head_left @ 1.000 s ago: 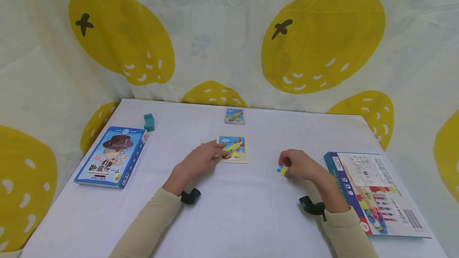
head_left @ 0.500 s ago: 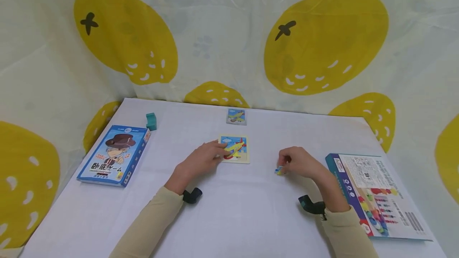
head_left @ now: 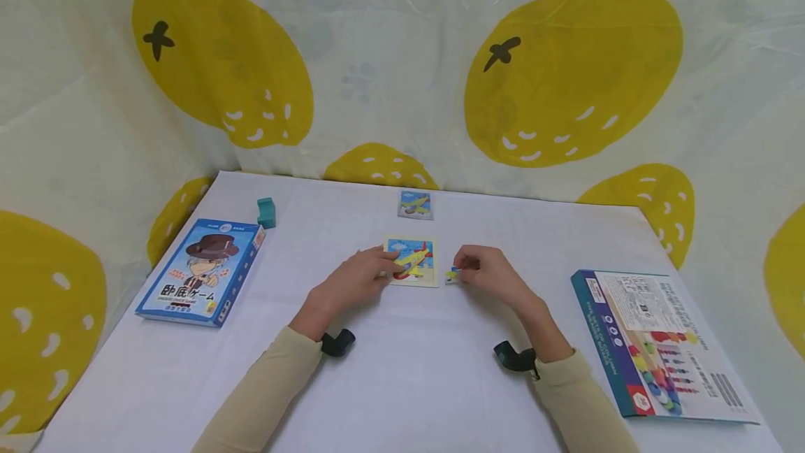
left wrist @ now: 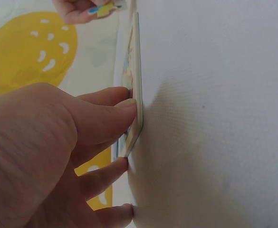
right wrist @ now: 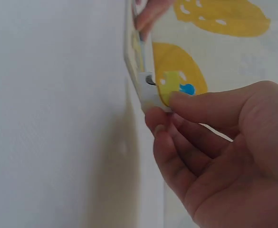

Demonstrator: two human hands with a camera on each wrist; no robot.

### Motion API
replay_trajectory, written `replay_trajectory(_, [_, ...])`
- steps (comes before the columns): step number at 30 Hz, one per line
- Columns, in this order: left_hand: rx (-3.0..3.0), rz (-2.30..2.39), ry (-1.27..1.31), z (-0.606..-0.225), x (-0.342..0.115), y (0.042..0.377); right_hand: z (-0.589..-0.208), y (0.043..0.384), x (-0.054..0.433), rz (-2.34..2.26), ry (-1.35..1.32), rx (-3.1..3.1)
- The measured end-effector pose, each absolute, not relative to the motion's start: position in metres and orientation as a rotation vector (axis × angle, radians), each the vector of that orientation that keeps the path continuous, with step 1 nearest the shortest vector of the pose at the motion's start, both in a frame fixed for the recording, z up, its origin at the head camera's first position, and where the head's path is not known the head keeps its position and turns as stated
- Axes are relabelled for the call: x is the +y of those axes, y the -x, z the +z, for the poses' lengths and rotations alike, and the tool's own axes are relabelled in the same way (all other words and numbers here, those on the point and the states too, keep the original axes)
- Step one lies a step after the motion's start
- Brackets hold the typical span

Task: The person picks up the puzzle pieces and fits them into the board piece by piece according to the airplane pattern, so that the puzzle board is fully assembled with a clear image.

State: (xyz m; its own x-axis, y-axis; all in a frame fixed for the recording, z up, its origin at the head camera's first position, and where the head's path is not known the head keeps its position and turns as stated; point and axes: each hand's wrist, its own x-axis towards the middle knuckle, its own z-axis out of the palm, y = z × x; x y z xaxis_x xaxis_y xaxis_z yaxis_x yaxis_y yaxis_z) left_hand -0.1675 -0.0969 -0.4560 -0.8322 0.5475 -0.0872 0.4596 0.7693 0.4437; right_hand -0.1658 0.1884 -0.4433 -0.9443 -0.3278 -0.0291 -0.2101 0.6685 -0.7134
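Note:
A small square jigsaw puzzle board (head_left: pixel 430 277) with a yellow airplane picture lies flat on the white table. My left hand (head_left: pixel 357 279) rests on its left side, and in the left wrist view the thumb and fingertips (left wrist: pixel 125 107) touch its face and edge. Just right of the board, my right hand (head_left: pixel 493 275) pinches a puzzle piece (head_left: pixel 451 275) between thumb and fingers. Up close in the right wrist view, that puzzle piece (right wrist: pixel 169 86) is yellow, white and blue, held tilted beside the board's edge. Part of the board's picture is hidden under my left hand.
Behind the board lies a small card (head_left: pixel 416 205) with a matching airplane picture. A blue game box (head_left: pixel 200 272) and a teal block (head_left: pixel 266 212) are at the left. A larger flat box (head_left: pixel 663 344) lies at the right. A fruit-patterned curtain (head_left: pixel 390 54) hangs behind the table.
My right hand has lifted the puzzle piece and carried it left, close to the board. My left hand has stayed on the board. The head view has shifted slightly.

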Motion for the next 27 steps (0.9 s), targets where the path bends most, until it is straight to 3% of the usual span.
replay_trajectory(12, [2.747, 0.630, -0.789, -0.454, -0.096, 0.167, -0.457, 0.172, 0.147, -1.264, 0.345, 2.725])
replay_trajectory(27, [2.757, 0.620, -0.742, -0.453, -0.095, 0.166, -0.461, 0.169, 0.130, -1.103, 0.335, 2.829])
